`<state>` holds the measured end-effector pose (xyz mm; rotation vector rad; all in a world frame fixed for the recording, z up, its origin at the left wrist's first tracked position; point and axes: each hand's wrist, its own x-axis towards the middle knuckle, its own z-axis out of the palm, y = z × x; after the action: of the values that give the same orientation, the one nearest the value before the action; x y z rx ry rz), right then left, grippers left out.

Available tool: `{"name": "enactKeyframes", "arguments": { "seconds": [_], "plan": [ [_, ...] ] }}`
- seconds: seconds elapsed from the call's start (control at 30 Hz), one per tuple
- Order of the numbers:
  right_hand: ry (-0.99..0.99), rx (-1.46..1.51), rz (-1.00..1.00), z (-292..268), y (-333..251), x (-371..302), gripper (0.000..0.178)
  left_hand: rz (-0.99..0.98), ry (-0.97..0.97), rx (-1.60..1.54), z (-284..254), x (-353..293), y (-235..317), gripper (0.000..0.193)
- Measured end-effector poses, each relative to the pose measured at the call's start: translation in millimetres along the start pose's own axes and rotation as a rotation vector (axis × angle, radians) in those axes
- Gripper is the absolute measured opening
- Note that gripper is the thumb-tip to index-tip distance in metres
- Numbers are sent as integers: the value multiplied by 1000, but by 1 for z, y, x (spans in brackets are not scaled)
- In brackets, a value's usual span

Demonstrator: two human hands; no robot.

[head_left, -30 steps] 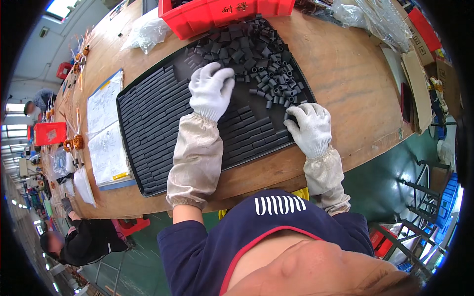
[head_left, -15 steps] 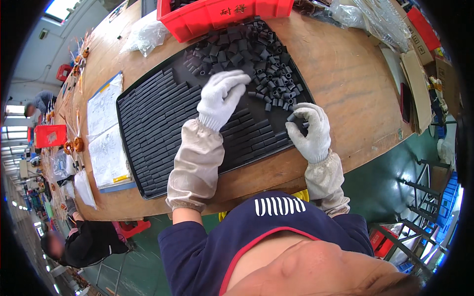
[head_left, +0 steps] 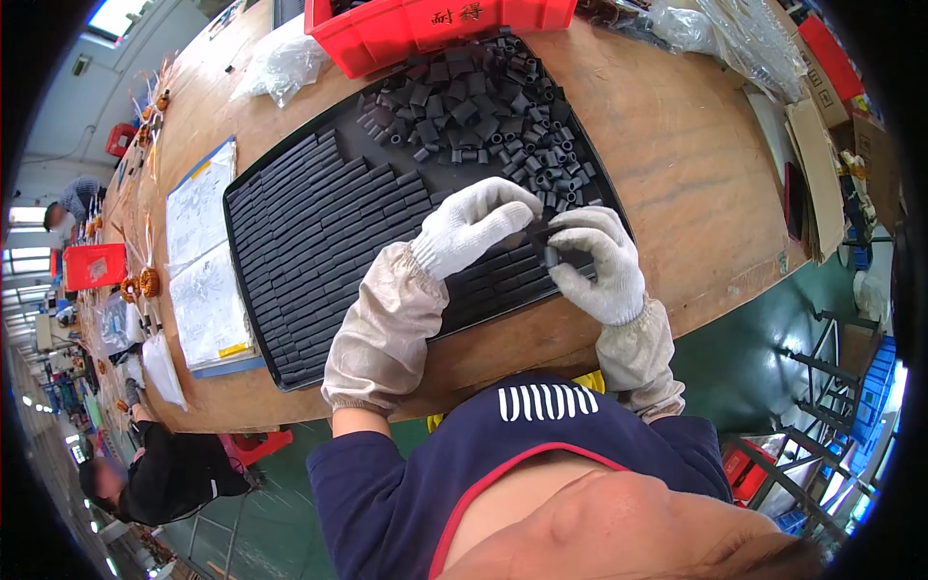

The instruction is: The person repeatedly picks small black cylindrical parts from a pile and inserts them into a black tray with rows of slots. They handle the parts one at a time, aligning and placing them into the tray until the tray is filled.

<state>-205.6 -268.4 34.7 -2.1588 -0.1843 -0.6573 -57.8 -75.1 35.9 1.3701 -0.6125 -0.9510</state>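
My right hand (head_left: 604, 266), in a white knit glove, is closed on a short black tube (head_left: 551, 257) at the right side of a black tray (head_left: 422, 333). Close beside it is my left hand (head_left: 476, 228), gloved alike, its fingers bent together toward the right fingertips. Dark pieces show between the two hands, but what the left fingers pinch is hidden. Rows of black tubes (head_left: 319, 232) lie end to end across the tray's left and front part. A loose heap of similar tubes (head_left: 464, 101) covers its far right part.
A red bin (head_left: 387, 48) stands at the tray's far edge. Clear plastic bags (head_left: 280, 68) and an open document folder (head_left: 208, 261) lie to the left. Cardboard (head_left: 817, 179) stands at the right table edge. A person in black (head_left: 184, 474) is at lower left.
My left hand has moved right and nearer, from beside the heap to my right fingertips. My right hand has shifted slightly left, still holding a black tube.
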Motion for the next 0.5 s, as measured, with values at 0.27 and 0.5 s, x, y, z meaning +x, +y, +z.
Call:
{"name": "enactKeyframes", "arguments": {
  "seconds": [0.27,0.5],
  "plan": [
    [5,-145,-231,3,-7,8,40,-152,-211,-92,1,-7,8,37],
    [188,157,62,0,5,-3,37,-186,-122,-66,2,-4,15,30]
  ]
}}
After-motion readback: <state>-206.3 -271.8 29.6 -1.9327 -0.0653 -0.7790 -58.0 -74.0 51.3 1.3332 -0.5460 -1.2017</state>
